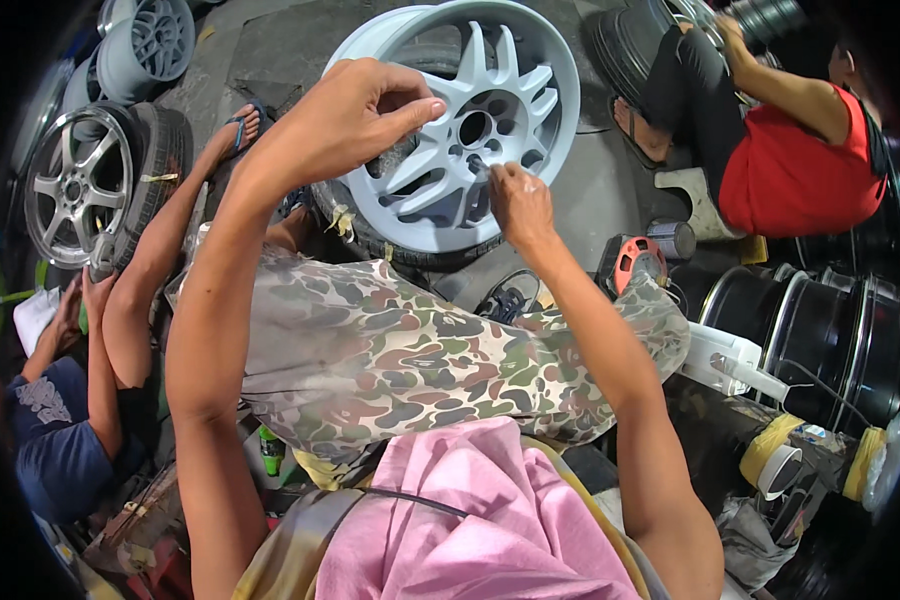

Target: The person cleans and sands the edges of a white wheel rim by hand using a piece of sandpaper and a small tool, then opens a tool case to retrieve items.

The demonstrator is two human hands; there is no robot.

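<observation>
A pale grey-blue multi-spoke car wheel rim lies tilted in front of me, with a tyre beneath it. My left hand is over the rim's left side, its fingers curled in and the thumb close to the index finger. Whatever is within those fingers, if anything, is hidden. My right hand is closed at the lower spokes, right by a bolt hole near the hub. Its fingertips pinch toward that hole, and what they hold is too small to make out.
To the left, a person in dark blue handles a silver wheel beside a tyre. A person in red sits at upper right, working on another wheel. Dark rims, tape rolls and an orange-black tool lie at right.
</observation>
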